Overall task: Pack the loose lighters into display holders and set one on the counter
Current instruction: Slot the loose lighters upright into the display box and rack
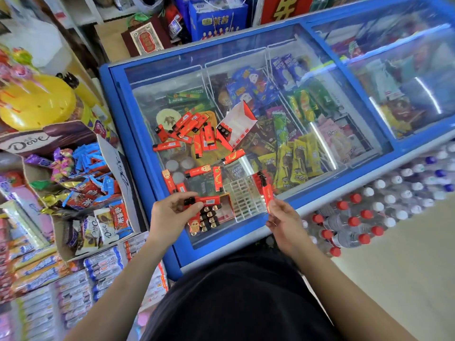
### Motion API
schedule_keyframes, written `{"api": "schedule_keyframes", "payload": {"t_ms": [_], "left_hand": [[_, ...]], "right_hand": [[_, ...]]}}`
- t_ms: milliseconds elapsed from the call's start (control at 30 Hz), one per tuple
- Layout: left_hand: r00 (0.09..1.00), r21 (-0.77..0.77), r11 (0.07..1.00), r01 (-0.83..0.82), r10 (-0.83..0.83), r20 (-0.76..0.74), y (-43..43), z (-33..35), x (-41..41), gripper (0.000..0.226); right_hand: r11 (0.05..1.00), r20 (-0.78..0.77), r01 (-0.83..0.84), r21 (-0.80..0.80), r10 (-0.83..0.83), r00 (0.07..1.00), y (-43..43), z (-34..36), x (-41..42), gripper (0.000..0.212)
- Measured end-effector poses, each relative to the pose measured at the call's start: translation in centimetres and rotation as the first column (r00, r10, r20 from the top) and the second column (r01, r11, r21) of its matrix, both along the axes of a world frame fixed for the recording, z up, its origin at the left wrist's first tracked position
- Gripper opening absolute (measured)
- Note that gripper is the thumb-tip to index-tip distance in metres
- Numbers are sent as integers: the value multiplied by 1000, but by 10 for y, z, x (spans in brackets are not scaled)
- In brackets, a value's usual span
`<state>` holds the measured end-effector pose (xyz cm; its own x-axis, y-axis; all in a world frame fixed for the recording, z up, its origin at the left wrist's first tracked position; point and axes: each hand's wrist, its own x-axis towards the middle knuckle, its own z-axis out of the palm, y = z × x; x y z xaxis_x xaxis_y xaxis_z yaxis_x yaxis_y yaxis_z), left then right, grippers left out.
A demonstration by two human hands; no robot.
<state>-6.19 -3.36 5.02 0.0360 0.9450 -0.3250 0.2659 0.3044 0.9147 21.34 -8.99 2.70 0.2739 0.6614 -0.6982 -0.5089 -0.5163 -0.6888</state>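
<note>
Hands nearest, both busy. First, the left hand (170, 215) pinches one red lighter (205, 200) between thumb and fingers, long axis crosswise, black cap toward the left. It hovers right over the red holder (229, 205), which sits on the bench (128, 124), here the glass lid of a blue freezer, near the front edge. Free slots lie to the right of the fingers, so the lighter probably needs turning cap-up before it goes in. The left hand is the nearer one for that. Alongside, the right hand (285, 222) grips a second lighter (267, 193) by its base, long axis pointing away from the person, just beside the clear grid tray (246, 200).

Counts:
- Two lighters in hand.
- Roughly nine black caps standing in the red holder.
- A few more upright at the tray's far right corner, number unclear.
- About six scattered lighters (198, 171) loose mid-lid.
- Farther out, a heap (189, 129) of around a dozen, blurred, count unsure.
- Just right of the heap, one white-and-red carton (237, 124) lying open on its side.
- Holders of any kind: three.
</note>
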Motion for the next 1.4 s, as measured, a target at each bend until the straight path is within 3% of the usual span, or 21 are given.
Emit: {"api": "schedule_keyframes", "payload": {"t_ms": [267,400,533,667,833,1000,1267,1400], "left_hand": [[1000,-73,997,22,-22,7,-6,-4,11,24],[1000,-105,994,23,-21,20,-7,-3,13,24],[1000,-93,996,10,-9,4,-7,2,12,25],[1000,-94,996,0,-2,-25,-6,2,13,23],[998,-105,994,-33,28,-48,-7,0,17,28],[998,-99,994,-50,45,-48,-10,0,24,24],[995,-90,992,-90,85,-55,-13,0,25,29],[992,-100,988,-118,113,-50,-13,2,28,25]], "right_hand": [[999,289,34,-18,-27,957,-6,-28,30,10],[995,477,-101,9,85,875,2,-42,36,5],[969,594,-247,-11,205,778,21,-47,39,14],[952,643,-286,-107,286,711,34,-60,41,34],[950,666,-305,-62,267,697,34,-54,37,17],[931,758,-350,-99,299,580,31,-54,35,19],[860,885,-419,-290,408,226,28,-66,28,25],[871,874,-396,-289,409,262,28,-71,27,26]]}}
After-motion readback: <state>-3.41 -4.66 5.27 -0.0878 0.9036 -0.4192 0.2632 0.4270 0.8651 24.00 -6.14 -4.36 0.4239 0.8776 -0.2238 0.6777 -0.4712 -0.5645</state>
